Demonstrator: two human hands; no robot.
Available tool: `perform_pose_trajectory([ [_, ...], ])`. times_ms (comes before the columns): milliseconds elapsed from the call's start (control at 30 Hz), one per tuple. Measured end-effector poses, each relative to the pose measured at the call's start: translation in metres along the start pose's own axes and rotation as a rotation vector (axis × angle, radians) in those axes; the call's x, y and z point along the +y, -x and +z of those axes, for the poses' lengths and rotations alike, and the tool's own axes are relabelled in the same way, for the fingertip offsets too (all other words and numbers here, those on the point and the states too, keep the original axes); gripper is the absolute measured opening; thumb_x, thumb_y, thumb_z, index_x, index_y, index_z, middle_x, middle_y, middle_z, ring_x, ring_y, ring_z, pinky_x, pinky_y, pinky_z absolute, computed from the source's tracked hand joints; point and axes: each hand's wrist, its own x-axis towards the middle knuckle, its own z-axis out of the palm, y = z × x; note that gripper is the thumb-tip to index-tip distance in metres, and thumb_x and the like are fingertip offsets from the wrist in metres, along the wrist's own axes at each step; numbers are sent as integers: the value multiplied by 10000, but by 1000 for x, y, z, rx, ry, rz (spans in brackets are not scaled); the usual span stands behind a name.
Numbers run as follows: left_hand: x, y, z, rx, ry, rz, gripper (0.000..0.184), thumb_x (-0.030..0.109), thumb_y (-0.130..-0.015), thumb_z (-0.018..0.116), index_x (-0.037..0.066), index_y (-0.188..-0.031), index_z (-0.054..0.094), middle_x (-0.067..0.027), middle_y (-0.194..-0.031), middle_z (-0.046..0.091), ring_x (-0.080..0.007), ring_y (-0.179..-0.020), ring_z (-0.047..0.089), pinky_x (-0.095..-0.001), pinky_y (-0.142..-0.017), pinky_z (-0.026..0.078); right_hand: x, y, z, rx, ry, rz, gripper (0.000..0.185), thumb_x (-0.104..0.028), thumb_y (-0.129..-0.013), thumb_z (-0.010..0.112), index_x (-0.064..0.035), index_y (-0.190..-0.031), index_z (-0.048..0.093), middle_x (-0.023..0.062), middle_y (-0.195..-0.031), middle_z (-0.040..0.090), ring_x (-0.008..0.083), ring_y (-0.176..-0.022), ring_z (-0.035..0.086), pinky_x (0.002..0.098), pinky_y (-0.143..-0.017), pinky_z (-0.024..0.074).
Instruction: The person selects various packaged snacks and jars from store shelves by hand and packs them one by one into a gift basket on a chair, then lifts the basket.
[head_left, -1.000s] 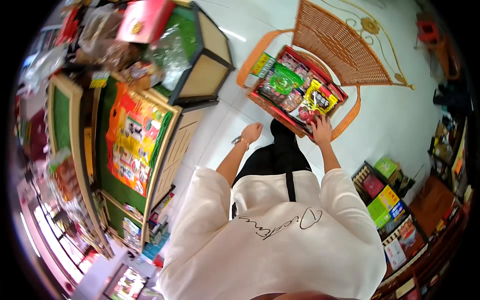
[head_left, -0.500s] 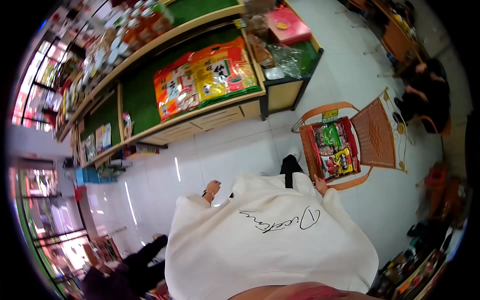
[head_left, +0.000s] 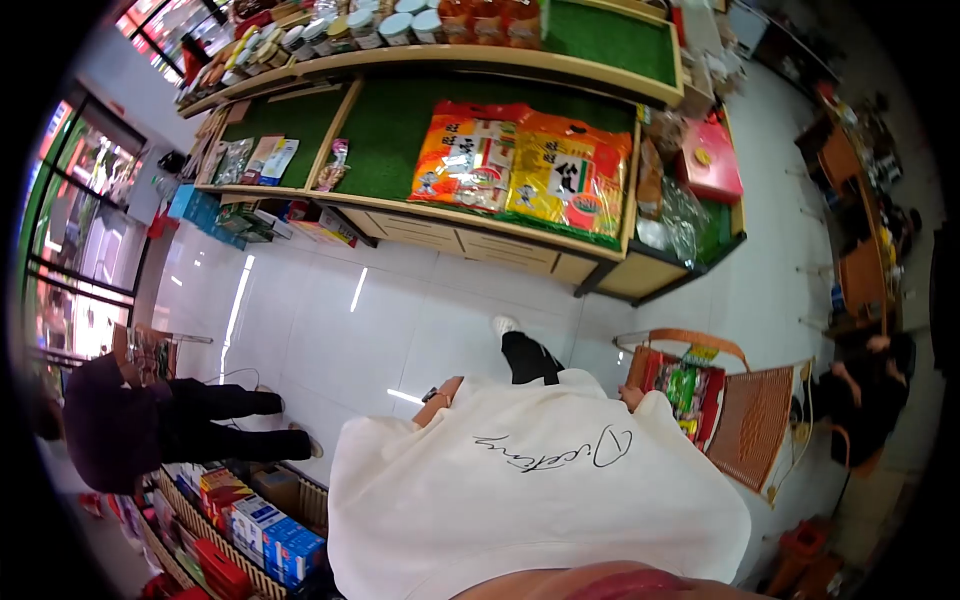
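View has swung toward the shelf (head_left: 385, 140) since the earlier frame; red snack box (head_left: 714, 400) on wicker chair (head_left: 748, 432) now sits lower in view.
Right hand (head_left: 632, 398) at the box's near side, partly hidden by white sleeve, can't tell if it grips; left hand (head_left: 447, 390) low at the body's left, away from the box, fingers unclear. Green packet (head_left: 686, 384) in box. Ahead, orange pack (head_left: 462, 158) and yellow pack (head_left: 567, 178) side by side on shelf, pink box (head_left: 712, 163) to their right. Person in dark clothes (head_left: 112, 425) far left.
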Motion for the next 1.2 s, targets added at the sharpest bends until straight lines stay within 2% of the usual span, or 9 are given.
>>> perform_pose_trajectory([
  [167, 59, -55, -76, 48, 74, 108, 333, 272, -788, 486, 49, -977, 645, -175, -945, 640, -323, -915, 598, -376, -844, 458, -122, -72, -6, -86, 31, -77, 417, -363, -815, 501, 10, -971, 604, 156, -833, 639, 215, -686, 605, 340, -573, 463],
  [267, 75, -76, -132, 107, 216, 147, 343, 295, -819, 510, 32, -1005, 626, -131, -880, 663, -246, -836, 629, -344, -766, 478, -181, -126, 5, -117, 120, -183, 390, -366, -815, 507, -13, -949, 607, 142, -826, 641, 210, -628, 586, 333, -531, 452],
  [467, 70, -95, -188, 297, 476, -69, 339, 299, -815, 494, 63, -1019, 625, -111, -883, 668, -258, -873, 624, -338, -800, 471, -286, -196, 32, -251, 309, -378, 370, -354, -801, 550, -21, -939, 630, 106, -757, 648, 192, -611, 594, 327, -560, 470],
  [733, -21, -52, -146, 489, 506, -352, 357, 330, -773, 493, 69, -951, 659, -136, -911, 655, -306, -879, 613, -355, -785, 467, -382, -266, 85, -361, 554, -404, 317, -293, -790, 556, -17, -926, 635, 101, -750, 642, 190, -610, 582, 322, -579, 469],
  [800, -66, -45, -113, 457, 695, -450, 372, 320, -802, 523, 6, -971, 630, -111, -824, 659, -196, -770, 620, -305, -682, 478, -407, -274, 102, -403, 580, -434, 308, -284, -789, 553, -17, -922, 632, 98, -747, 638, 187, -603, 575, 323, -576, 466],
  [867, -73, -22, -99, 450, 981, -688, 354, 315, -767, 484, 51, -911, 671, -146, -865, 662, -319, -856, 619, -374, -782, 468, -433, -267, 120, -437, 647, -429, 307, -282, -788, 554, -15, -919, 632, 100, -742, 636, 183, -602, 575, 321, -577, 466],
  [933, -108, -14, -71, 364, 960, -650, 352, 301, -770, 494, 30, -920, 662, -147, -826, 664, -289, -788, 630, -368, -745, 479, -459, -264, 138, -451, 668, -467, 308, -290, -785, 559, -17, -903, 642, 104, -744, 638, 180, -604, 578, 322, -580, 467],
  [967, -121, -18, -54, 598, 629, -453, 352, 299, -774, 496, 32, -941, 655, -144, -823, 664, -269, -760, 629, -360, -715, 484, -460, -276, 154, -449, 680, -461, 314, -294, -782, 561, -19, -907, 645, 106, -752, 641, 187, -611, 583, 324, -585, 469],
  [1200, -194, -36, -138, 501, 661, -586, 352, 285, -786, 505, 29, -992, 631, -141, -825, 660, -223, -705, 621, -330, -642, 488, -589, -239, 239, -590, 886, -543, 356, -316, -752, 562, -34, -949, 655, 123, -789, 654, 243, -688, 615, 354, -621, 480],
])
